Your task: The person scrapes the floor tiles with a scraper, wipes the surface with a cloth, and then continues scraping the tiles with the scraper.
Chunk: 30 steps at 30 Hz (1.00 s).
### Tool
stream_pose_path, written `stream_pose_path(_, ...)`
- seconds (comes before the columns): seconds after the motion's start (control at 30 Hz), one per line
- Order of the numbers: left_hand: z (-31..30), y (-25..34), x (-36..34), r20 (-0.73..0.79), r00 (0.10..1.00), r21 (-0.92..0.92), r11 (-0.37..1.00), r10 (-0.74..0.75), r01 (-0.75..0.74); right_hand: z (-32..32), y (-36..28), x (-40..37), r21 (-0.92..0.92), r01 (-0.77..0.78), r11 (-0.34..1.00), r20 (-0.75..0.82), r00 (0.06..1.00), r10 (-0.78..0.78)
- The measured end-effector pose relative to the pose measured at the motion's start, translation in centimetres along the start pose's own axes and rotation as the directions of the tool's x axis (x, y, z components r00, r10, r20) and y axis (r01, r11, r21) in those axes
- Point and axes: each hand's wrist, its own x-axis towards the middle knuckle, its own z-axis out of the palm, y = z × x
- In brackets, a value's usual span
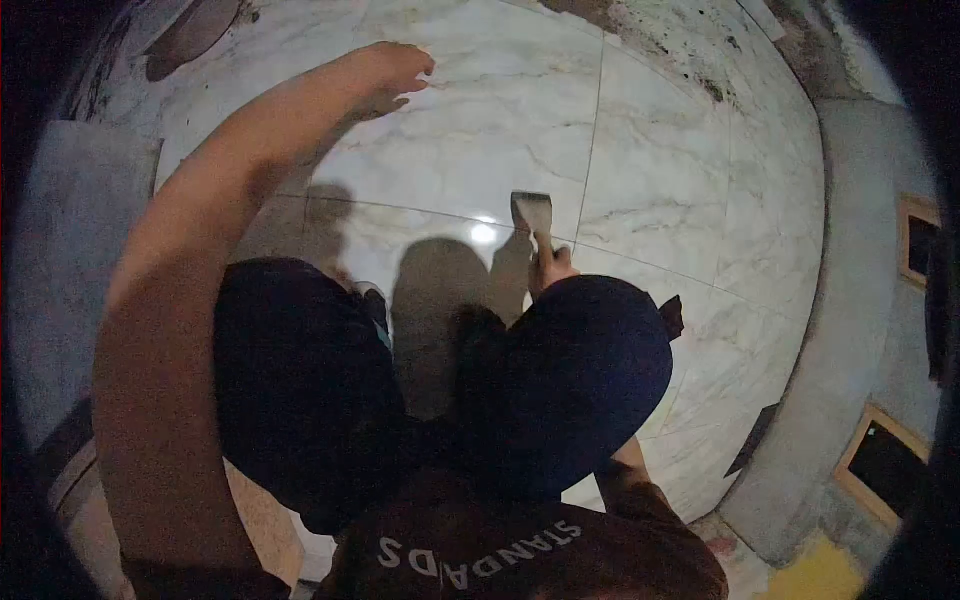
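Observation:
My right hand point(556, 268), partly hidden behind my right knee, is closed around the handle of a putty knife point(533, 212). The tool's wide metal blade points away from me, over the marbled floor tiles point(480, 130) close to a joint between them. Far forward on the left, at the end of an outstretched arm, my left hand point(395, 78) hovers over or rests near a pale tile. Its fingers are apart and nothing shows in them.
Dark dirt and debris point(690, 45) lie along the far edge of the tiles. A grey wall with wood-framed openings point(885, 465) runs along the right. At the upper left is a rounded object with a brownish side point(195, 45). My bent knees fill the middle.

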Motion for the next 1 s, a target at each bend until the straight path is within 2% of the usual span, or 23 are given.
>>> stream_pose_path(0.03, 0.6, -0.5, 0.1, 0.020, 0.997, -0.006, 0.997, 0.071, -0.071, 4.4, 2.4, -0.8, 0.082, 0.041, 0.996, -0.026, 0.999, -0.039)
stream_pose_path(0.07, 0.6, 0.0, -0.4, 0.031, 0.997, -0.007, 0.998, 0.063, -0.063, 3.2, 1.7, -0.6, 0.089, 0.047, 0.995, -0.016, 0.999, -0.045)
stream_pose_path(0.13, 0.3, 2.0, -0.8, 0.285, 0.958, 0.176, 0.984, -0.027, -0.025, -3.6, -1.5, 1.2, -0.016, 0.023, 1.000, -0.005, 1.000, -0.023)
stream_pose_path(0.17, 2.0, 1.3, 0.7, 0.378, 0.925, 0.216, 0.974, -0.026, -0.061, -4.8, -2.7, 3.4, -0.013, 0.011, 1.000, -0.059, 0.998, -0.012)
stream_pose_path(0.27, 4.9, 0.6, 3.2, 0.354, 0.934, 0.175, 0.984, -0.043, -0.021, -4.7, -2.7, 8.4, -0.088, 0.053, 0.995, -0.106, 0.992, -0.062)
stream_pose_path(0.33, 2.3, 1.2, 0.8, 0.264, 0.956, 0.152, 0.973, 0.128, -0.173, -4.7, -3.0, 5.7, -0.032, 0.048, 0.998, -0.125, 0.991, -0.052)
stream_pose_path(0.4, 1.1, 3.0, 1.4, 0.246, 0.969, 0.026, 0.999, 0.015, -0.022, -5.2, -2.7, 1.0, -0.051, 0.051, 0.997, -0.017, 0.998, -0.052)
stream_pose_path(0.47, 1.6, 1.8, 1.8, 0.193, 0.981, -0.033, 0.999, 0.019, -0.013, -3.4, -1.7, -0.7, -0.047, 0.072, 0.996, -0.018, 0.997, -0.073)
stream_pose_path(0.53, 2.2, 1.4, 2.7, 0.370, 0.924, 0.219, 0.976, -0.091, 0.008, -2.9, -1.7, 1.3, -0.039, 0.090, 0.995, -0.093, 0.991, -0.093)
stream_pose_path(0.6, 2.8, 0.1, 3.7, 0.423, 0.900, 0.244, 0.970, -0.101, -0.005, -3.6, -2.3, 4.9, -0.044, 0.100, 0.994, -0.155, 0.982, -0.105)
stream_pose_path(0.67, 1.7, 1.3, 3.1, 0.350, 0.921, 0.260, 0.962, -0.171, 0.080, -5.0, -2.4, 7.8, -0.048, 0.120, 0.992, -0.132, 0.983, -0.125)
stream_pose_path(0.7, -0.6, 2.5, 1.0, 0.257, 0.963, 0.154, 0.987, -0.084, 0.045, -5.0, -2.5, 7.7, -0.053, 0.082, 0.995, -0.068, 0.994, -0.085)
stream_pose_path(0.73, -0.5, 2.1, 1.4, 0.254, 0.963, 0.159, 0.986, -0.087, 0.047, -4.4, -1.8, 6.4, -0.051, 0.083, 0.995, -0.073, 0.994, -0.087)
stream_pose_path(0.8, 0.1, 1.7, 2.4, 0.184, 0.982, -0.003, 0.999, -0.051, 0.052, -1.0, 1.0, 1.5, 0.005, 0.179, 0.984, 0.036, 0.983, -0.179)
stream_pose_path(0.87, -1.7, 1.9, 1.3, 0.187, 0.981, -0.029, 0.998, -0.048, 0.055, 3.1, 2.3, -1.4, 0.000, 0.160, 0.987, 0.060, 0.985, -0.159)
stream_pose_path(0.93, -1.1, 1.7, 1.7, 0.255, 0.961, 0.208, 0.976, -0.111, 0.058, -2.2, -1.6, -0.9, -0.049, 0.082, 0.995, 0.126, 0.989, -0.075)
stream_pose_path(1.0, -0.5, 1.2, 3.1, 0.387, 0.922, 0.389, 0.908, -0.008, -0.155, -4.8, -3.7, 2.5, -0.066, 0.064, 0.996, 0.119, 0.991, -0.056)
